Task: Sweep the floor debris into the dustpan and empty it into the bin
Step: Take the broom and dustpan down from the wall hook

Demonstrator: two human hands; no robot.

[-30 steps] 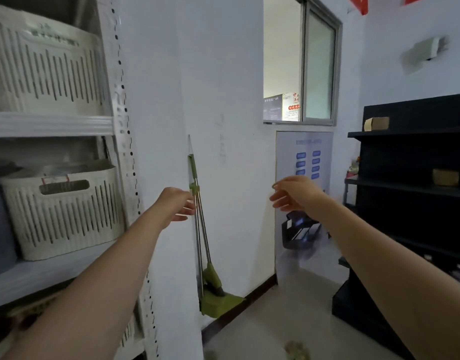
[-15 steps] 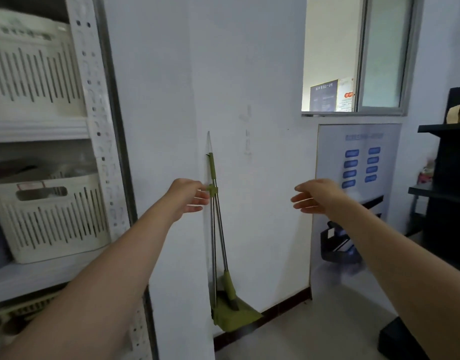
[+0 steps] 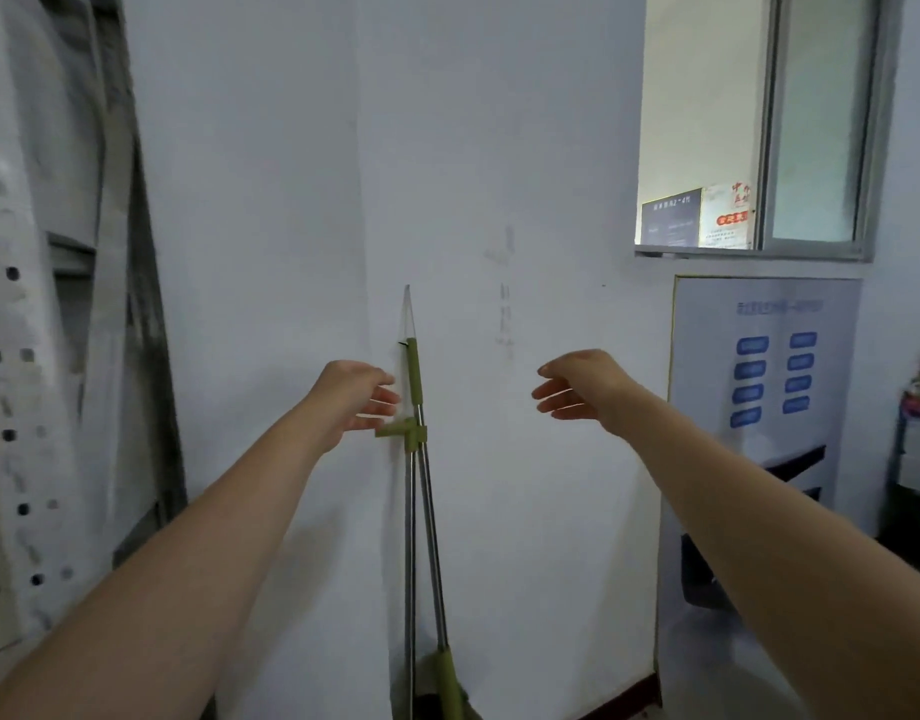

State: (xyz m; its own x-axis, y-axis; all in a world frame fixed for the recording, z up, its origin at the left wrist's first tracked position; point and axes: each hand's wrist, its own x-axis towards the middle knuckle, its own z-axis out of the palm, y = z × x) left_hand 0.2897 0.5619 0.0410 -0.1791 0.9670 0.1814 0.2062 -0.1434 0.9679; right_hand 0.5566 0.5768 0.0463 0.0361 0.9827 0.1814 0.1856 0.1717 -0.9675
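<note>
The broom and dustpan set point(image 3: 415, 511) leans upright against the white wall point(image 3: 499, 148) at 6 o'clock. The left hand point(image 3: 351, 402), fingers loosely spread, holds nothing just beside its green grip. The right hand point(image 3: 582, 389) hovers open at 3 o'clock, empty.

The broom and dustpan set point(image 3: 413, 511) stands upright against the white wall point(image 3: 270, 200) (its base cut off below).

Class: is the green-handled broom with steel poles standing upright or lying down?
Upright: the green-handled broom leans against the white wall, poles near-vertical.
</note>
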